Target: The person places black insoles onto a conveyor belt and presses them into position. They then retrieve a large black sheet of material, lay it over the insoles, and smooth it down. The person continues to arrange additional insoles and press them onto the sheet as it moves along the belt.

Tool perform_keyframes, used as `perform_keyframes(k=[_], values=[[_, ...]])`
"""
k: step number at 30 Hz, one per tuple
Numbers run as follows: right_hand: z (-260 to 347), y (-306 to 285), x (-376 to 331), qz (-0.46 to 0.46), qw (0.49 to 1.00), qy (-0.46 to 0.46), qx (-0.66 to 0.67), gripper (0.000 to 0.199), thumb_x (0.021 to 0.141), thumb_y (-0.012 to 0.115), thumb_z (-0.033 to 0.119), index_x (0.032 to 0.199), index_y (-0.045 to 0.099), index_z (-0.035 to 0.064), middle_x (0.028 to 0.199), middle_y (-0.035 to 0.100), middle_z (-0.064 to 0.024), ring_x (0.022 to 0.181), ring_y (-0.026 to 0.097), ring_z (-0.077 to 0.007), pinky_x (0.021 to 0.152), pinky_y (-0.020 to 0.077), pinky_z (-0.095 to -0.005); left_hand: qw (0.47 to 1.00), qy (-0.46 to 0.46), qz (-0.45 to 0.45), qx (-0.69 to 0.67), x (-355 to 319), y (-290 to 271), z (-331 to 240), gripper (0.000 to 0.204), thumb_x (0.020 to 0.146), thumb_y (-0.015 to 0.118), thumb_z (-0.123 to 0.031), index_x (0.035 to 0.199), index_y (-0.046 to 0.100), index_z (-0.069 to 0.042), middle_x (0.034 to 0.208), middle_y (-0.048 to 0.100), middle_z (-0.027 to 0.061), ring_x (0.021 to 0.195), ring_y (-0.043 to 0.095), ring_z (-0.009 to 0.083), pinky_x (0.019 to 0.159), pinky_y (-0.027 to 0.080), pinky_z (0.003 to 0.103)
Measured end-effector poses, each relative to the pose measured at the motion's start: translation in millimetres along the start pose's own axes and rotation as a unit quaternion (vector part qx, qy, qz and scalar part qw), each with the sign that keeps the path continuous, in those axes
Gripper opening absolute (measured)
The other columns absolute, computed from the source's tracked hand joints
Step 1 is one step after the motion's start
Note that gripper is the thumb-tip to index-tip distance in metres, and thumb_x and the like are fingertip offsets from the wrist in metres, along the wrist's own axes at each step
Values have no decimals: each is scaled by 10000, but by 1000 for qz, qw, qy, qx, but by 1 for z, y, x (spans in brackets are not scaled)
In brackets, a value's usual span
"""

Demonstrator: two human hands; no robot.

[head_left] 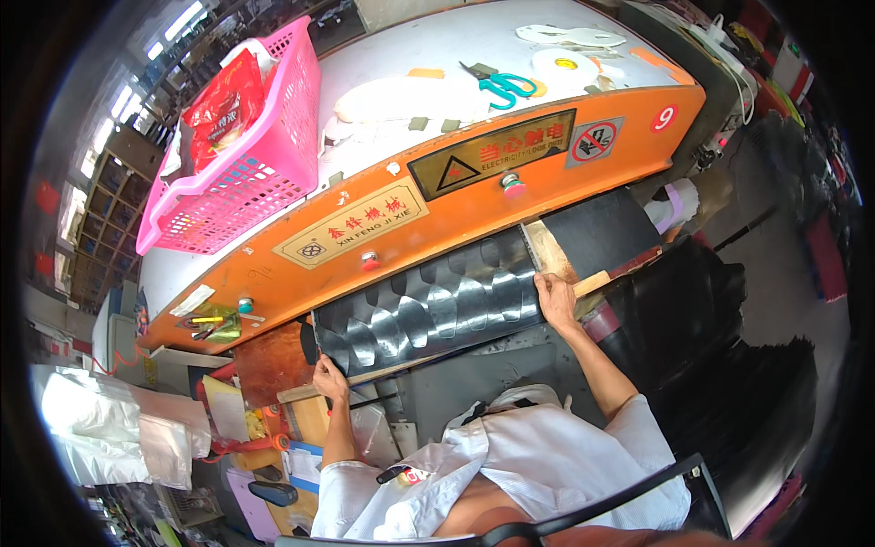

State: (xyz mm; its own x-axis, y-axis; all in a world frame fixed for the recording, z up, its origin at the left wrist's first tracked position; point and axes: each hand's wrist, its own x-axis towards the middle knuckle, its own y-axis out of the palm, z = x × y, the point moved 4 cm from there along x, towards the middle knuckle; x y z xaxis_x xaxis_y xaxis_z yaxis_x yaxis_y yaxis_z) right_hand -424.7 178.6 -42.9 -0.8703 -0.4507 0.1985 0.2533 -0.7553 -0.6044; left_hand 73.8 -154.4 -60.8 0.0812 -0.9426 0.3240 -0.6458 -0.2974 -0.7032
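Observation:
A long glossy black sheet [428,305] marked with rows of sole-shaped outlines lies in front of me, below the orange machine [365,237]. My left hand [332,379] is closed on its near left corner, fingers pinching the edge. At the opposite end my right hand [554,299] grips the right edge, thumb and fingers partly hidden against the sheet. Just past that hand is a pale wooden strip [592,283]. To the right of the sheet is a flat dark panel [600,234].
On the machine's white top stand a pink basket [305,118] holding a red packet [228,105], teal-handled scissors [506,88] and white sole-shaped pieces [383,98]. Black sheet material [711,365] heaps up at right. White plastic bags [109,428] and a cluttered side table [310,419] are at left.

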Motion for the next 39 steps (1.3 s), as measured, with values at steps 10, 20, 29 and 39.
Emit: perform_keyframes(k=[10, 20, 29, 39], values=[[-10, 8, -21, 4, 999, -45, -26, 463, 1058, 549, 383, 860, 703, -6, 815, 669, -313, 815, 654, -524, 779, 493, -592, 991, 58, 88, -77, -4, 0, 29, 439, 1065, 580, -369, 1057, 755, 34, 826, 732, 236, 733, 703, 323, 729, 518, 448], [1, -44, -79, -110, 992, 60, 2, 333, 940, 769, 276, 1072, 760, -30, 860, 767, -167, 803, 757, -297, 770, 588, -404, 995, -42, 67, -66, -86, -60, 38, 358, 996, 658, -197, 1268, 681, 35, 1199, 708, 196, 1009, 682, 301, 911, 526, 408], [148, 116, -86, 92, 982, -127, -109, 793, 752, 888, 369, 1376, 603, -30, 1491, 509, -276, 1315, 499, -430, 1079, 466, -515, 907, 319, 241, -131, -107, 57, -194, 507, 985, 613, -151, 1472, 552, -21, 1512, 563, 212, 1473, 455, 401, 1225, 328, 519], [81, 64, -73, 175, 878, 246, 372, 561, 842, 840, 138, 1326, 661, -82, 1075, 751, -142, 955, 706, -178, 840, 574, -298, 876, 329, 352, -18, -151, 89, -198, 688, 1002, 671, -331, 1559, 444, 3, 1635, 437, 177, 1569, 316, 361, 1293, 214, 512]])
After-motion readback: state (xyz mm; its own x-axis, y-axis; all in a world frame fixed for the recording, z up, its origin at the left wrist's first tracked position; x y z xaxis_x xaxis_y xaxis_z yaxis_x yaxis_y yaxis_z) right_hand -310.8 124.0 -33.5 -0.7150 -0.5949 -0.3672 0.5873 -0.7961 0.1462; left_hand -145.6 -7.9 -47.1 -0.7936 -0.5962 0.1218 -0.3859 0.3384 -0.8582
